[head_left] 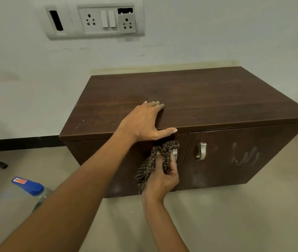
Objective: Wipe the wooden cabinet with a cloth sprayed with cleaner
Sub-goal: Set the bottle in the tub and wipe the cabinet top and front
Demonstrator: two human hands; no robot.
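Cabinet (199, 99) stands against the wall; the right hand (164, 177) clutches the checked cloth (151, 164) at the left door's handle (175, 154) — cloth could snag there — left hand (144, 122) flat, holding nothing.

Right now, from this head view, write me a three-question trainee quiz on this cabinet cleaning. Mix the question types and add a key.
1. True or false: the left hand rests flat on the cabinet top's front edge.
2. The right hand holds the checked cloth against: A) the cabinet top, B) the left door by its handle, C) the wall.
3. Fill in: pale smears show on the ____ door.

Key: 1 true; 2 B; 3 right.
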